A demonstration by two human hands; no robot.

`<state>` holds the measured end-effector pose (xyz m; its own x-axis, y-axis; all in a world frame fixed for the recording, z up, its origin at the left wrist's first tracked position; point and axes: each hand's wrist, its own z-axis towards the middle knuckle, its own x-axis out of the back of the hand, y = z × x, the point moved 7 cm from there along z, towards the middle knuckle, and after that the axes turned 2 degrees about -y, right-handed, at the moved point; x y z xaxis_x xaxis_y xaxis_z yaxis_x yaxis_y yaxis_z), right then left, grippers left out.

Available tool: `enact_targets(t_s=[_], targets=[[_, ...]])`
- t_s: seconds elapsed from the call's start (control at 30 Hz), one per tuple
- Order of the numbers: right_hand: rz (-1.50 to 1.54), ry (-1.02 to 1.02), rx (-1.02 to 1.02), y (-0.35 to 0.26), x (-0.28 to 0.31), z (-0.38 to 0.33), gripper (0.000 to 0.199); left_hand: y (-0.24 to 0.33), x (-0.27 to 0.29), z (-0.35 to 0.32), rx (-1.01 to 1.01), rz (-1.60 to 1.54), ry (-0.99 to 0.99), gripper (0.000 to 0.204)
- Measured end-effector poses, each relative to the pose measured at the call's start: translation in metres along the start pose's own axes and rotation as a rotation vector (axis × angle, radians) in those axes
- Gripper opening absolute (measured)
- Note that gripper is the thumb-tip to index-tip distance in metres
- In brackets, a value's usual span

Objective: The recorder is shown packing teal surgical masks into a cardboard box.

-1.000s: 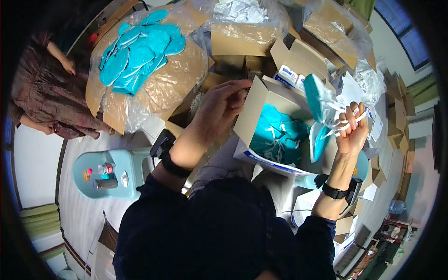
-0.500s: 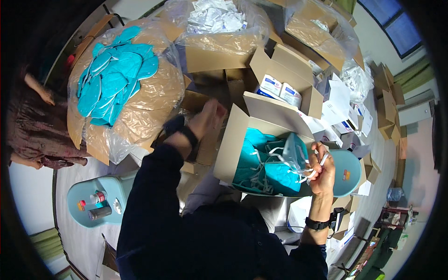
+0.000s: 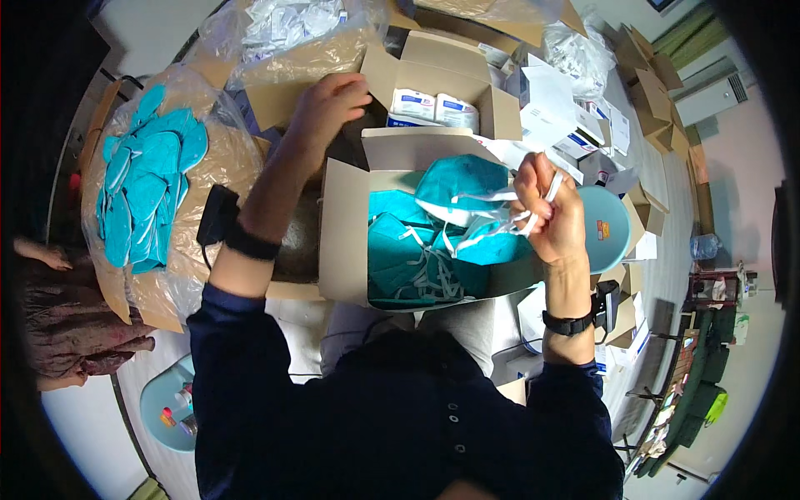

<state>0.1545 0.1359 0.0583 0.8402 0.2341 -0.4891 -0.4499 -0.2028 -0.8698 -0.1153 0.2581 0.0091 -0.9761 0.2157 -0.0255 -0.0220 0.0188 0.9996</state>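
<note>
My right hand point(image 3: 548, 208) is closed, pinching the white straps of a teal face mask point(image 3: 467, 179). That mask tilts over an open cardboard box point(image 3: 344, 237) in front of me. Inside the box lie several teal face masks point(image 3: 396, 258), their white straps tangled on top. My left hand point(image 3: 332, 108) is lifted beyond the box's far left corner, fingers extended and slightly bent, with nothing seen in it. Just right of it stands a second open carton point(image 3: 504, 112) holding white-and-blue packs point(image 3: 435, 110).
On the left, a plastic-lined carton point(image 3: 221, 154) bears a heap of teal mask pieces point(image 3: 150, 183); a person point(image 3: 71, 312) is beside it. Another lined carton point(image 3: 312, 62) with white pieces stands farther off. White boxes point(image 3: 546, 104) and a pale blue stool point(image 3: 606, 229) are at right.
My left hand has moved farther away, past the box's left side. The mask on the straps in my right hand now shows its teal face higher over the box. The whole view has shifted.
</note>
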Motion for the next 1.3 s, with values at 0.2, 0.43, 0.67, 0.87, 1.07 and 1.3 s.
enact_targets(t_s=[0.2, 0.43, 0.67, 0.87, 1.07, 1.3], targets=[[0.097, -0.103, 0.154, -0.031, -0.025, -0.002, 0.034, 0.034, -0.075, -0.073, -0.080, -0.017, 0.032, 0.067], [0.087, -0.244, 0.162, -0.034, -0.040, -0.013, 0.038, 0.009, -0.148, -0.097, 0.470, -0.533, -0.410, 0.059], [-0.390, -0.062, 0.326, -0.037, -0.041, -0.035, 0.028, 0.017, -0.101, -0.064, 0.039, -0.295, 0.129, 0.025], [-0.672, 0.048, 0.374, -0.047, -0.028, -0.051, 0.050, 0.066, -0.069, -0.078, -0.389, 0.122, 0.297, 0.019], [-0.998, 0.226, 0.592, -0.038, -0.058, -0.040, 0.026, 0.096, -0.127, -0.130, -0.456, 0.400, 0.125, 0.016], [-0.827, 0.176, 0.507, -0.027, -0.050, -0.046, 0.009, 0.080, -0.137, -0.150, -0.531, 0.291, 0.091, 0.025]])
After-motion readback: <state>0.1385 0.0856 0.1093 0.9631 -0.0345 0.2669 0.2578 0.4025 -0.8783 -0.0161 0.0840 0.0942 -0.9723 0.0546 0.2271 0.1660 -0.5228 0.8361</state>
